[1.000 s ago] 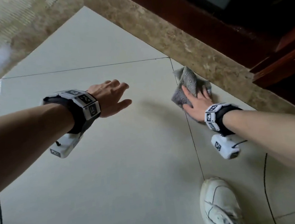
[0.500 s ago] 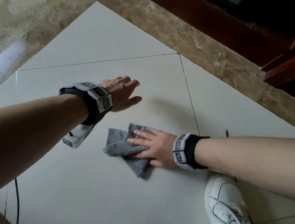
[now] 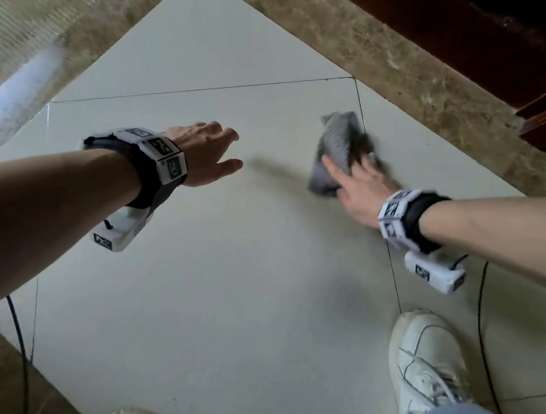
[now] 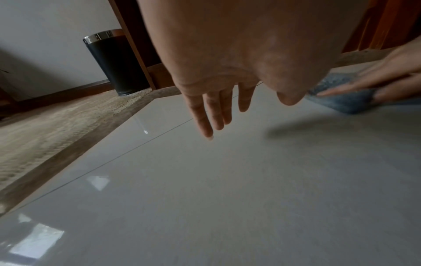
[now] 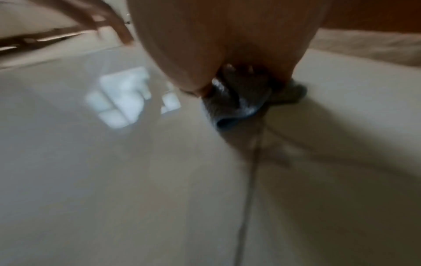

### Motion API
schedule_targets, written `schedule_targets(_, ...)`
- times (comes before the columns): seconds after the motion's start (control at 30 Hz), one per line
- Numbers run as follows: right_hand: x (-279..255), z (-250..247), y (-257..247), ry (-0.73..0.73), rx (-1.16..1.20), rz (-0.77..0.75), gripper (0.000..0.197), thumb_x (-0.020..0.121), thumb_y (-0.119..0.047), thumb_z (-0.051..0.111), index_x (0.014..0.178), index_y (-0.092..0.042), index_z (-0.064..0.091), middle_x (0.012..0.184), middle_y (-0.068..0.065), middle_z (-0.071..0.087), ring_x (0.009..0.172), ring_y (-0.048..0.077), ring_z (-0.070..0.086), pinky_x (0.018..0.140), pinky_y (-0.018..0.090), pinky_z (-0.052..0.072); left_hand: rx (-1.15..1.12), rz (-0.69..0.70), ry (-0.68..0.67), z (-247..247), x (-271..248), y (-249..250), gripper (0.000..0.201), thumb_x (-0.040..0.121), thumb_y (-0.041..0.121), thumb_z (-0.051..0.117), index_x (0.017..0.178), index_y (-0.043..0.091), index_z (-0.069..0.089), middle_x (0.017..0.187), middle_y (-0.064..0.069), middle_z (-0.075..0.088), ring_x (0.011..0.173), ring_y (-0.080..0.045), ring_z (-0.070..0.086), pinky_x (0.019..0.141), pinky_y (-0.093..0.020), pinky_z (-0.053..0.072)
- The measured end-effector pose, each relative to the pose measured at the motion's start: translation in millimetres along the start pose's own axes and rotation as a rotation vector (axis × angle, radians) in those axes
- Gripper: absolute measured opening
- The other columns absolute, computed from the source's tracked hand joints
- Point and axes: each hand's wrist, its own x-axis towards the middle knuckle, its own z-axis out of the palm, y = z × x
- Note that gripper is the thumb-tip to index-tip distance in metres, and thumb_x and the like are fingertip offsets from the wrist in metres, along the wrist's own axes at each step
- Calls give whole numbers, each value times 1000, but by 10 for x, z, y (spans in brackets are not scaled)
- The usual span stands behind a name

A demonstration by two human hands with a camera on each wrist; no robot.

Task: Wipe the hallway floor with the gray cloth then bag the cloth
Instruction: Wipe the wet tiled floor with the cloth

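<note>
The gray cloth point(image 3: 336, 148) lies bunched on the pale floor tiles point(image 3: 238, 276), close to the brown stone border at the right. My right hand point(image 3: 358, 179) presses flat on the cloth with straight, spread fingers; the picture is blurred there. The same cloth point(image 4: 341, 100) shows at the right edge of the left wrist view and, blurred under the palm, in the right wrist view as the cloth point(image 5: 239, 108). My left hand point(image 3: 214, 155) hovers above the floor to the left, fingers straight and holding nothing; its fingers point(image 4: 212, 115) hang over bare tile. No bag is in view.
A brown stone border point(image 3: 418, 72) and a dark wooden door frame point(image 3: 446, 16) run along the right. A woven mat point(image 3: 2, 29) lies at the upper left. A black bin point(image 4: 116, 63) stands by the wall. White shoes point(image 3: 427, 368) and cables point(image 3: 480, 314) are near me.
My right hand slid the cloth from the far right to the near middle of the tile, then back out to the right by the border. The left hand stayed hovering.
</note>
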Motion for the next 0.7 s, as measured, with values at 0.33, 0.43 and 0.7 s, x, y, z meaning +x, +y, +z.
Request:
schedule_targets(0.33,-602,492,-1789,21,-274,-1068,11,80,-25,71,88,-26,78,113,15,71,99,43,68,74,53,59,-173,-79,-28,64,-87,199,55,98,54,37,144,24,34,138,-7,46,125,-29,47,83,-39,41)
schedule_targets(0.43,-568,96,-2037,-319,-170,-1043,10,84,-25,68,88,-19,74,97,12,68,85,27,64,73,39,56,-310,-120,-49,141,-375,247,51,99,48,40,144,24,36,138,-7,47,125,-29,47,94,-41,43)
schedule_targets(0.7,-631,-1151,-1440,-552,-103,-601,26,94,-27,52,117,-28,65,114,10,66,105,28,64,76,26,39,-540,-401,-121,-7,-1652,161,54,97,51,42,143,23,38,138,-9,48,126,-32,47,101,-44,41)
